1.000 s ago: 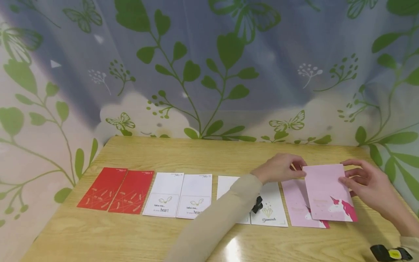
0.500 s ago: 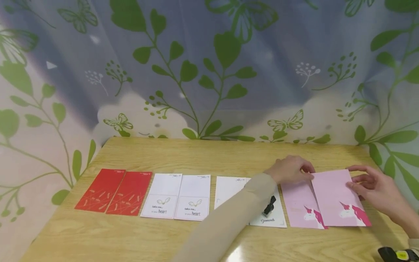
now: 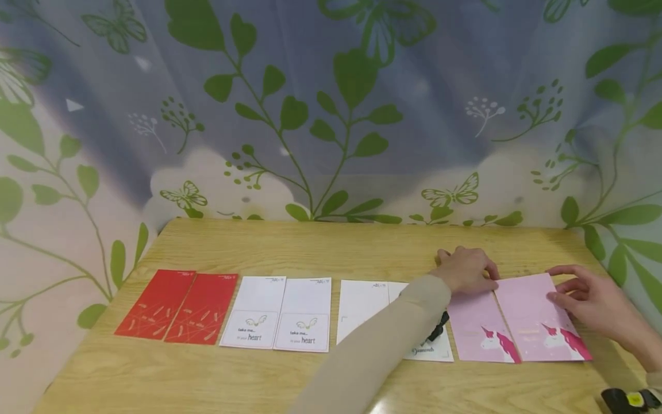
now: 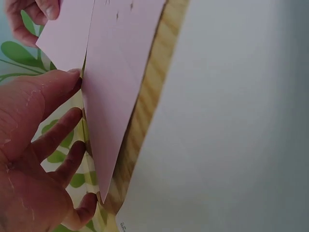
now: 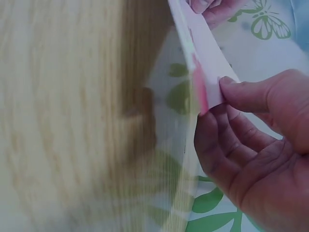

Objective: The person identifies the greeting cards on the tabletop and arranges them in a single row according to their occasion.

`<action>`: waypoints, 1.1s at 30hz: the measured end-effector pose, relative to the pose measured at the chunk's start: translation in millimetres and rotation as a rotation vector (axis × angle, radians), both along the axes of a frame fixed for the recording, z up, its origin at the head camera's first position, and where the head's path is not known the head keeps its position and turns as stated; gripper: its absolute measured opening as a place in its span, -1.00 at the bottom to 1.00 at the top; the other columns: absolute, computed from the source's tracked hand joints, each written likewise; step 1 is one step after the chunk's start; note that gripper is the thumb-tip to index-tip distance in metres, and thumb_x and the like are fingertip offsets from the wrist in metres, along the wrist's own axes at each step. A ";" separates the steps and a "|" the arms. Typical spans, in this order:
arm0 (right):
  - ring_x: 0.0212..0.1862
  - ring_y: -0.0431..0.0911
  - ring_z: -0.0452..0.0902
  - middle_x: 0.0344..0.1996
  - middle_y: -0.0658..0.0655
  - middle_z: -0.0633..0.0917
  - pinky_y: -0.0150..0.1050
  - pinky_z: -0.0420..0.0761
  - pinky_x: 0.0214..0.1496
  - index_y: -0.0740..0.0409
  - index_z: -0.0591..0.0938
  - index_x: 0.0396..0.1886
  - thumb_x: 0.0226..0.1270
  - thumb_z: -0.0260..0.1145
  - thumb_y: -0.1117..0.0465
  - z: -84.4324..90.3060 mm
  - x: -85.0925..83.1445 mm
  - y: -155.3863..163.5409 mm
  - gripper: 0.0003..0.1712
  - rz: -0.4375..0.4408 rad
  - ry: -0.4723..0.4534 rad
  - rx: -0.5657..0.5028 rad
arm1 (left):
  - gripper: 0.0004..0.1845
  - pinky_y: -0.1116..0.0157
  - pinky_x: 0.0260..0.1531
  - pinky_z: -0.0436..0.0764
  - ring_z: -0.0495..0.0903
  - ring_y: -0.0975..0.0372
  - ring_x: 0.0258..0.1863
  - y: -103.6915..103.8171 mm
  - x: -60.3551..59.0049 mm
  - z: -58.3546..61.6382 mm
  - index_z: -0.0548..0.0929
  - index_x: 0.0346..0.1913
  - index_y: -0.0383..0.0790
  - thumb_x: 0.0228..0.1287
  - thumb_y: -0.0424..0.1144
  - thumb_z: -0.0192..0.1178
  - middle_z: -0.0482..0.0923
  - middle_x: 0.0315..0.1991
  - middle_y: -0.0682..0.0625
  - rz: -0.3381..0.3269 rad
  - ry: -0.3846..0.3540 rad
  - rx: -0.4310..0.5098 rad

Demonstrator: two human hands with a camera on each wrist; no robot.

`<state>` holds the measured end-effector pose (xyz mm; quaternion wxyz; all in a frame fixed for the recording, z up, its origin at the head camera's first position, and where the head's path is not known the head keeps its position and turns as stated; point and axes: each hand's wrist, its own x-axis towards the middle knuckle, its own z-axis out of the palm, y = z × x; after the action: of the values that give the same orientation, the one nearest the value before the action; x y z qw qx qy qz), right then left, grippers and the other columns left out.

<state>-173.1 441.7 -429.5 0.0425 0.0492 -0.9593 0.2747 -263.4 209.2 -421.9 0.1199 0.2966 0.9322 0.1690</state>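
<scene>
Two pink unicorn cards lie side by side at the right end of a row on the table. My right hand holds the right pink card by its right edge, thumb on top and fingers at the edge and below, as the right wrist view shows. At the far edge of the left pink card, my left hand has its fingertips spread along the paper. Its thumb touches where the two cards meet; in the left wrist view thumb and fingers stand apart. My left sleeve hides part of the white diamond cards.
On the wooden table, two red cards lie far left, then two white winged-heart cards. Two white diamond cards lie partly under my left forearm. A leaf-patterned curtain stands behind the table.
The right pink card has come down from a raised position over the left one and moved right, so it lies beside it. My left hand shifted right along with it.
</scene>
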 end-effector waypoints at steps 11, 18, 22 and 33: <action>-0.46 -0.43 0.50 -0.36 0.26 0.72 -0.36 0.50 -0.51 0.40 0.47 0.15 0.27 0.46 0.33 1.0 -5.4 -1.4 -0.48 -0.026 -0.038 0.066 | -0.94 0.12 0.06 0.23 0.42 0.36 -0.03 0.8 2.0 1.6 0.76 -0.18 0.41 0.35 0.12 0.33 0.62 -0.03 0.50 0.012 -0.006 0.002; -0.40 -0.19 0.62 -0.36 0.27 0.72 -0.37 0.49 -0.48 0.40 0.47 0.13 0.23 0.48 0.31 0.5 -7.2 -1.6 -0.46 -0.023 -0.077 0.099 | -0.95 0.16 0.04 0.21 0.41 0.36 -0.06 1.8 3.4 0.1 0.76 -0.21 0.41 0.30 0.09 0.38 0.62 -0.09 0.49 0.039 -0.019 0.008; -0.35 -0.01 0.66 -0.34 0.30 0.71 -0.34 0.50 -0.46 0.41 0.45 0.13 0.23 0.46 0.28 0.9 -9.4 -2.4 -0.45 -0.029 -0.110 0.124 | -0.96 0.15 0.05 0.21 0.41 0.37 -0.06 1.6 3.4 0.2 0.75 -0.23 0.41 0.30 0.08 0.39 0.62 -0.09 0.49 0.041 -0.022 0.013; -0.34 0.06 0.62 -0.37 0.29 0.69 -0.23 0.48 -0.41 0.42 0.45 0.09 0.22 0.45 0.28 1.1 -14.7 -1.7 -0.46 -0.005 -0.140 0.194 | -0.97 0.13 0.09 0.21 0.43 0.37 -0.07 0.9 4.3 -0.1 0.75 -0.26 0.41 0.31 0.07 0.39 0.62 -0.05 0.50 0.050 -0.022 0.022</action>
<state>-187.9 440.0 -428.4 -0.0289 0.0315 -0.9822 0.1832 -259.1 210.1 -422.0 0.1225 0.2727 0.9360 0.1856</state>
